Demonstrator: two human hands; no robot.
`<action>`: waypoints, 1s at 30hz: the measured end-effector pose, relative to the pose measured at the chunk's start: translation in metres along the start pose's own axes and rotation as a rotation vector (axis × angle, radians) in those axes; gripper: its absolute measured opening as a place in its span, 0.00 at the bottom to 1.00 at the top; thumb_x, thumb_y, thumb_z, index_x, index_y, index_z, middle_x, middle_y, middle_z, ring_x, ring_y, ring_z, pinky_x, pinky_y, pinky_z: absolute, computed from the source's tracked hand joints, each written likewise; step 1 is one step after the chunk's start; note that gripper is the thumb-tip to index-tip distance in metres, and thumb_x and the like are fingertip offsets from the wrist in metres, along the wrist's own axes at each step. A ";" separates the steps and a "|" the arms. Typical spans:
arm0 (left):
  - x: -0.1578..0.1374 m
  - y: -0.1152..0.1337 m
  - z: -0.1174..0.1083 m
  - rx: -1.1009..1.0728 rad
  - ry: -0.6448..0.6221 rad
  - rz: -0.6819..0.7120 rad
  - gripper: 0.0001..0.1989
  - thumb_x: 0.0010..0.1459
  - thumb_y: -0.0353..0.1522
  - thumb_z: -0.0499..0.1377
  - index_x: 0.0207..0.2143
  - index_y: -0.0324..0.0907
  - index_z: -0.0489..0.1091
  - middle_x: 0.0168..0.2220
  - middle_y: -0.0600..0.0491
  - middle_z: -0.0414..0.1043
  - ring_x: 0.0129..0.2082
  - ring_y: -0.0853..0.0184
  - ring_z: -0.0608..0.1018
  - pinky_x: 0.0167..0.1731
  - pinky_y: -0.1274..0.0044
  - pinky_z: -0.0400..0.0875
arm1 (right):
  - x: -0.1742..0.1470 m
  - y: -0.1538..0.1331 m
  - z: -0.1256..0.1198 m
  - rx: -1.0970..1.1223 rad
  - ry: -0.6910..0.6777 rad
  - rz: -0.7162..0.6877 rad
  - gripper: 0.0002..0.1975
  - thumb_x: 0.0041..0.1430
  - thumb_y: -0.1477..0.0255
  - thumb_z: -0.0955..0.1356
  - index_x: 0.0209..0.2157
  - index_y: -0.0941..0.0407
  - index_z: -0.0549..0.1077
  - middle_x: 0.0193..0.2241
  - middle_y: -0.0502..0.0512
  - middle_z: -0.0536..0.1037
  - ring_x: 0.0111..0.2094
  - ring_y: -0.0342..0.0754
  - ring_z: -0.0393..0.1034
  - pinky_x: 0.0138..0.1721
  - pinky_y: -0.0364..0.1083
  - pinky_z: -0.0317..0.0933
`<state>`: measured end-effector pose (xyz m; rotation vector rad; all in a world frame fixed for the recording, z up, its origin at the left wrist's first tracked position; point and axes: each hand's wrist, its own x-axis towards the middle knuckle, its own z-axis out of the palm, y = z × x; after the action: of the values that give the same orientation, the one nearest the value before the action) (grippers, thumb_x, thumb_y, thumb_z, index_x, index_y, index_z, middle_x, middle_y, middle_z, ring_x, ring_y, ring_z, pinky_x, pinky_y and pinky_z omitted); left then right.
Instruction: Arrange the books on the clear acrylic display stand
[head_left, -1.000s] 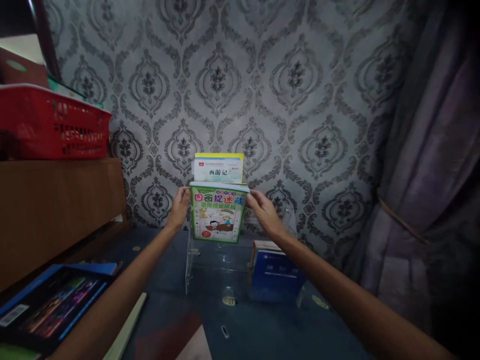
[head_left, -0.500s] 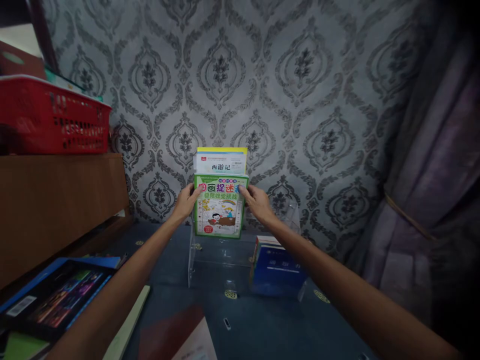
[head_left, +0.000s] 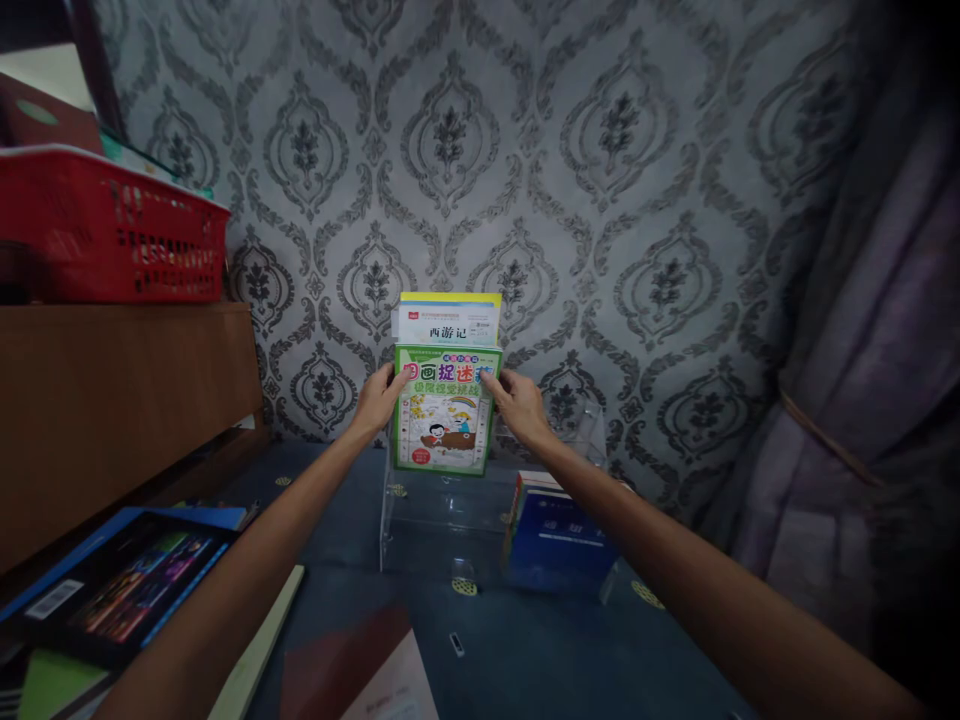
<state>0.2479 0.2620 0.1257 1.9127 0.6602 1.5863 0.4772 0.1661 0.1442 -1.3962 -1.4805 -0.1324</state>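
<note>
A green-bordered picture book (head_left: 442, 425) stands upright at the upper left of a clear acrylic book rack (head_left: 420, 510). My left hand (head_left: 379, 398) grips its left edge, and my right hand (head_left: 519, 402) grips the right edge, thumbs on the front cover. Just behind it rise a white book (head_left: 448, 322) with black Chinese characters and a yellow-edged book (head_left: 450, 297). Whether my fingers reach round those as well, I cannot tell. Lower on the rack's right side leans a blue book (head_left: 562, 530), with other books behind it, partly covered by my right forearm.
At left, a red plastic basket (head_left: 165, 235) sits on a brown wooden cabinet (head_left: 120, 380). A black book (head_left: 127, 580) and several others lie stacked below. A reddish-brown book (head_left: 345, 665) is at the front. A purple curtain (head_left: 885, 380) hangs at right, before a patterned wall.
Both hands keep the same hold on the green-bordered book, which stays at about the same place by the rack. The whole view has shifted slightly.
</note>
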 end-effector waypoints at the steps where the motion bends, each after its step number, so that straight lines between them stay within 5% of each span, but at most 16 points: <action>1: 0.000 0.000 0.000 -0.001 0.002 -0.003 0.16 0.58 0.46 0.60 0.34 0.42 0.73 0.35 0.50 0.79 0.38 0.60 0.77 0.38 0.74 0.71 | 0.000 0.000 0.001 -0.005 0.001 0.001 0.25 0.59 0.48 0.60 0.27 0.55 0.71 0.24 0.55 0.76 0.27 0.50 0.66 0.28 0.45 0.56; 9: 0.006 -0.001 0.004 -0.052 0.010 -0.035 0.14 0.59 0.44 0.59 0.35 0.43 0.74 0.36 0.48 0.80 0.39 0.59 0.78 0.38 0.72 0.71 | 0.002 0.002 0.010 -0.089 0.042 0.026 0.22 0.63 0.52 0.58 0.31 0.54 0.72 0.30 0.59 0.79 0.32 0.54 0.69 0.32 0.47 0.59; 21: -0.010 0.009 0.005 0.194 0.115 0.052 0.17 0.61 0.44 0.57 0.25 0.44 0.64 0.25 0.55 0.69 0.30 0.64 0.71 0.34 0.74 0.63 | -0.007 -0.005 0.002 -0.224 0.024 0.076 0.24 0.63 0.51 0.59 0.28 0.55 0.73 0.28 0.58 0.77 0.29 0.51 0.69 0.29 0.46 0.54; 26: -0.020 0.011 0.004 0.110 0.093 0.079 0.10 0.60 0.40 0.58 0.37 0.43 0.65 0.39 0.49 0.75 0.40 0.61 0.75 0.43 0.71 0.67 | -0.018 -0.005 0.003 -0.130 0.053 0.060 0.21 0.61 0.53 0.63 0.42 0.56 0.73 0.35 0.60 0.80 0.35 0.54 0.72 0.35 0.48 0.61; 30: -0.027 0.009 0.001 0.075 0.111 0.105 0.16 0.59 0.37 0.62 0.47 0.44 0.64 0.45 0.45 0.73 0.47 0.57 0.75 0.51 0.66 0.67 | -0.028 -0.007 0.004 -0.089 0.072 0.059 0.22 0.60 0.57 0.66 0.48 0.58 0.69 0.38 0.63 0.80 0.39 0.57 0.73 0.40 0.52 0.64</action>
<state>0.2438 0.2363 0.1129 1.9528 0.6842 1.7669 0.4634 0.1479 0.1266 -1.4898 -1.3872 -0.2108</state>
